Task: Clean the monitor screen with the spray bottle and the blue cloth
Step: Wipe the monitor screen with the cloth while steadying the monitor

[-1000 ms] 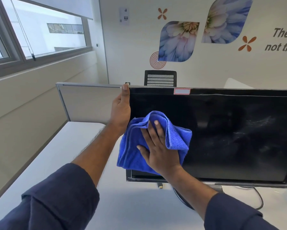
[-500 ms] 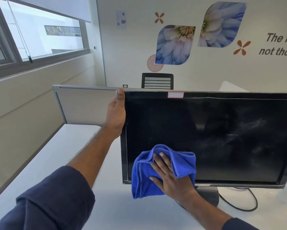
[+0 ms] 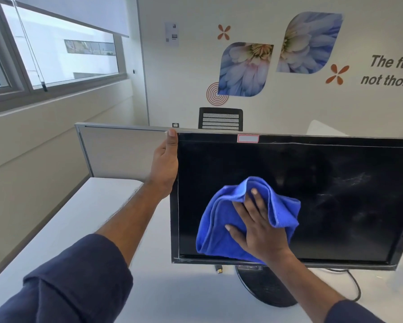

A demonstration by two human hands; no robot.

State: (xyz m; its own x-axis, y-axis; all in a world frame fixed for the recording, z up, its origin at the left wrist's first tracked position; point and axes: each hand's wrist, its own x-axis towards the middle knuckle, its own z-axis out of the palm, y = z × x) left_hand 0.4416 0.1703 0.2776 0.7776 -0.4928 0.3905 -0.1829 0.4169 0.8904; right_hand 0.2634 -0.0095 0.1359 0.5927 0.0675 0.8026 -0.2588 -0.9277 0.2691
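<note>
A black monitor [image 3: 335, 183] stands on a white desk [image 3: 98, 220], its screen dark, with faint smears on the right half. My left hand [image 3: 164, 166] grips the monitor's upper left edge, the thumb up along the bezel. My right hand [image 3: 258, 229] lies flat with spread fingers on the bunched blue cloth [image 3: 219, 220] and presses it against the lower middle-left of the screen. A fold of the cloth covers some fingertips. No spray bottle is in view.
The monitor's round black stand [image 3: 263, 287] and a black cable [image 3: 354, 285] sit on the desk below it. A grey partition panel [image 3: 121, 150] rises behind the desk, a black chair back [image 3: 220, 118] beyond it. Windows run along the left wall.
My right hand slid the cloth from the screen's upper left down to the bottom edge, then up and right to the lower middle. My left hand kept its grip on the monitor edge.
</note>
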